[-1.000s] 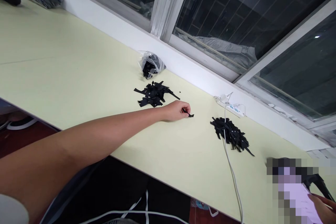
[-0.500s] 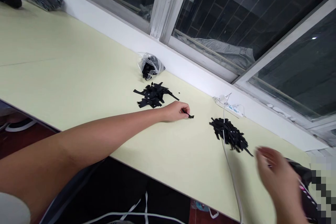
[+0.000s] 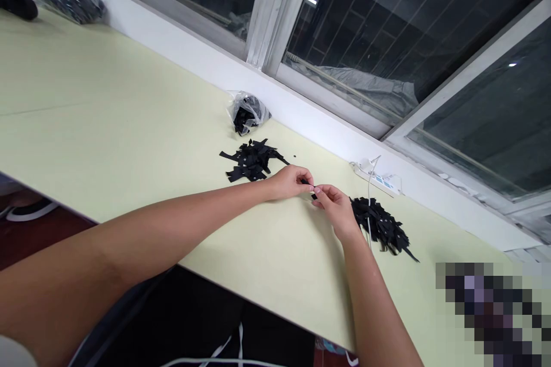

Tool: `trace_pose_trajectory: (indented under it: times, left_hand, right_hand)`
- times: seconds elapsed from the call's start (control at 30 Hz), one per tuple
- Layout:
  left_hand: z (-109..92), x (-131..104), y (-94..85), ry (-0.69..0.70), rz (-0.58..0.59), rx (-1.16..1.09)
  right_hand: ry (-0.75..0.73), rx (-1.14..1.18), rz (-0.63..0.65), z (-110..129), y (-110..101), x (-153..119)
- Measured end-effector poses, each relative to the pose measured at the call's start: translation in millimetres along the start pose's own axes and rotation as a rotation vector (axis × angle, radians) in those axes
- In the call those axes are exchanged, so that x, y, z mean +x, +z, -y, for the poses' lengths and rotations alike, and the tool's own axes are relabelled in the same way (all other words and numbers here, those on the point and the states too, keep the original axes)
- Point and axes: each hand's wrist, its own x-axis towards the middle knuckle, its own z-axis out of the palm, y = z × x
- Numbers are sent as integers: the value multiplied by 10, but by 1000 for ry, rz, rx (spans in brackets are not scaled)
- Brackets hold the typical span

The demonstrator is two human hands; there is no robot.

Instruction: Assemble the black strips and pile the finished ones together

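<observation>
My left hand [image 3: 291, 182] pinches a short black fabric strip [image 3: 305, 182] just above the pale yellow table. Fingertip to fingertip with it, my right hand [image 3: 334, 206] is closed on the same strip, whose dark end shows below the right fingers. Much of the strip is hidden by the fingers. Behind my left hand lies a loose pile of black strips [image 3: 252, 160]. A larger heap of black strips [image 3: 383, 226] lies just right of my right hand, partly covered by it.
A clear plastic bag of black pieces [image 3: 248, 113] stands against the white ledge. A white power strip [image 3: 379, 179] lies by the wall, its cord running past the right heap. Bagged dark items [image 3: 69, 1] sit at the far left. The table's front edge runs diagonally below my arms.
My right hand has swung left from beyond the right heap and now meets my left hand at the strip. The left hand has stayed almost in place.
</observation>
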Motion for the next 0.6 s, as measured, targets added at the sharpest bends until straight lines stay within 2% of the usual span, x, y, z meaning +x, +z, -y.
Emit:
trace_pose_trajectory:
  times: [0.3, 0.6]
  left_hand:
    - [-67, -42, 23, -21, 45, 117]
    - [-100, -55, 63, -26, 55, 116]
  right_hand:
    - [-29, 39, 14, -3, 56, -46]
    - [26, 130, 66, 24, 70, -53]
